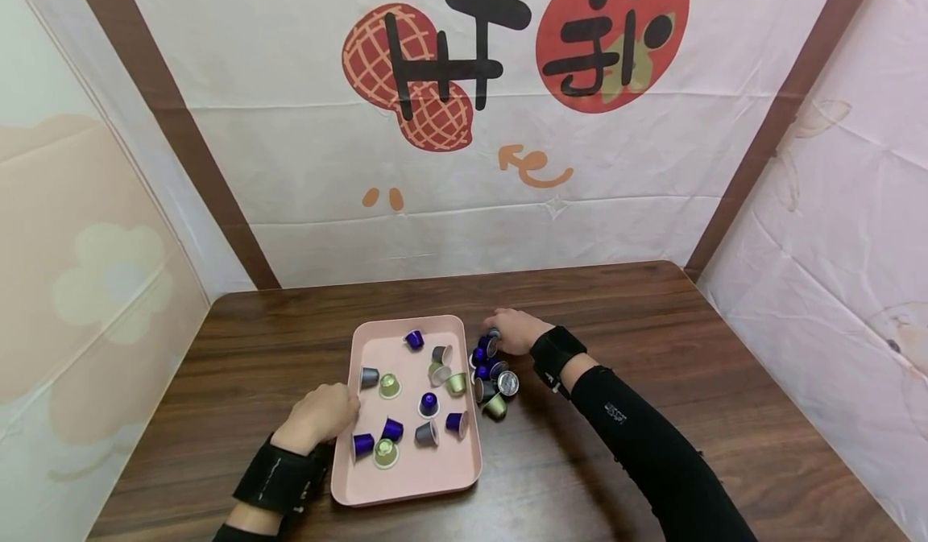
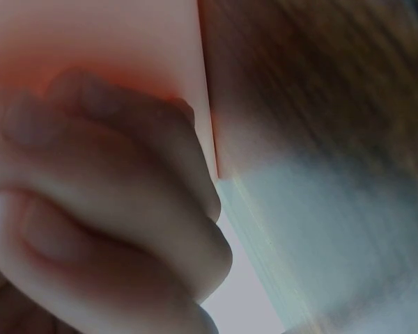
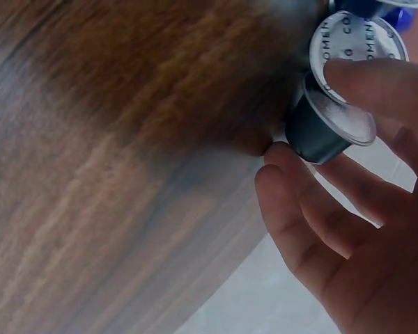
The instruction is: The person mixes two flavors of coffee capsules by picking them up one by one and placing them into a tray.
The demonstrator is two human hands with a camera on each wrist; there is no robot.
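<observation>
A pink tray (image 1: 406,486) lies on the table with several purple, green and grey coffee capsules scattered in it. At the tray's left edge, my left hand (image 1: 322,415) grips the rim; its curled fingers (image 2: 111,160) press up to the pink wall in the left wrist view. Beyond the tray's right side lies a heap of capsules, mostly purple and grey, with a green capsule (image 1: 496,407) at its near end. My right hand (image 1: 516,331) is at the heap's far end, thumb and fingers curled round a dark grey coffee capsule (image 3: 317,129). Beside it, another capsule shows its printed silver lid (image 3: 334,42).
The brown wooden table (image 1: 623,445) extends to both sides of the tray. A white printed cloth (image 1: 464,236) hangs behind its back edge, with more cloth walls at left and right. Black bands wrap both wrists.
</observation>
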